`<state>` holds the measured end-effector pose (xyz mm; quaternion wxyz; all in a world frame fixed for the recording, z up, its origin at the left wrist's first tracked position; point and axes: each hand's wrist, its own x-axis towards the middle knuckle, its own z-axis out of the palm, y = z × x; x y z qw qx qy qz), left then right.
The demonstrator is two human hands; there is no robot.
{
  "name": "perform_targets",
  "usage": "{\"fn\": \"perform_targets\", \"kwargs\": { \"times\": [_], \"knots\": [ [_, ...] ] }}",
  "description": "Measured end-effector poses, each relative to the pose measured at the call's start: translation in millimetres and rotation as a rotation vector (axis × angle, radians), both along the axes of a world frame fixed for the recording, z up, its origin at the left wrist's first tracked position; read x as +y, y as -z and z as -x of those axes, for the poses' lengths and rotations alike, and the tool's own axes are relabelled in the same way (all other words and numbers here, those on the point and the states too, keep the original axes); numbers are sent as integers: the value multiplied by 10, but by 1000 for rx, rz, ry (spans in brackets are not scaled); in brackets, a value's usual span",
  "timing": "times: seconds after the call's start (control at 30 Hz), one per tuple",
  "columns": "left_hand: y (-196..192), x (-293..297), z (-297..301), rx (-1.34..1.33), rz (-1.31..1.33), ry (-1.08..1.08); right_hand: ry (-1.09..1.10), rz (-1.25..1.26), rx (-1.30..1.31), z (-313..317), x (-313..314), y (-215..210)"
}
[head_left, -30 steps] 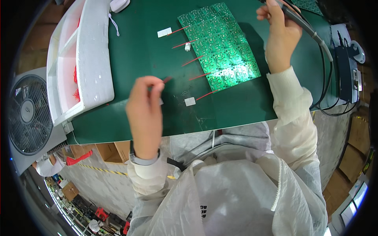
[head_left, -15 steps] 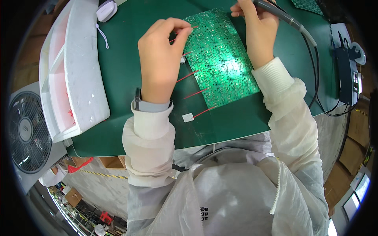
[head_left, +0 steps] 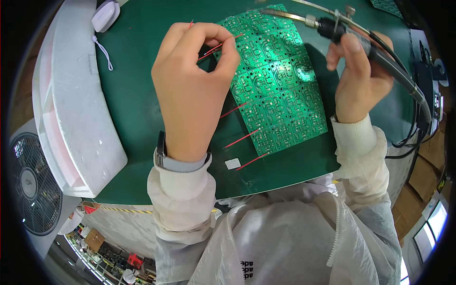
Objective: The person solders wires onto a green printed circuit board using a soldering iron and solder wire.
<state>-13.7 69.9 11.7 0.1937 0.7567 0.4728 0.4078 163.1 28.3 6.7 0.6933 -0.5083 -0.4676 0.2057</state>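
Note:
A green circuit board panel, printed with many repeated small circuits, lies flat on the green table. At its upper left edge my left hand pinches a red wire between thumb and forefinger, the wire's end reaching over the board. Several more red wires stick out from the left edge lower down. My right hand is closed around a soldering iron with a thin metal tube clamped along it. Its tip hovers over the board's top part; whether it touches is unclear. A small white piece lies beside the lowest wire.
Left on the table stands a white foam box with compartments, with a lilac case and strap behind it. A fan stands beyond. Black cables hang at right near a dark box. Another green board lies far right.
My right hand has moved right and nearer, bringing the soldering iron's tip into view over the board. The board sits lower in view. My left hand keeps its pinch at the edge.

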Motion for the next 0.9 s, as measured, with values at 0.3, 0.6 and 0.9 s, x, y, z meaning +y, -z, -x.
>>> {"fn": "perform_targets", "kwargs": {
  "times": [0.3, 0.6, 0.9],
  "knots": [
    [-4, 1, 32, 126, -31, -9, -26, -18, -186, 18, -94, 8],
    [45, 31, 92, 85, -1, 26, -92, -46, -142, 32, -78, 25],
    [44, 35, 128, 76, 23, 26, -118, -54, -136, 66, -65, 36]
  ]
}}
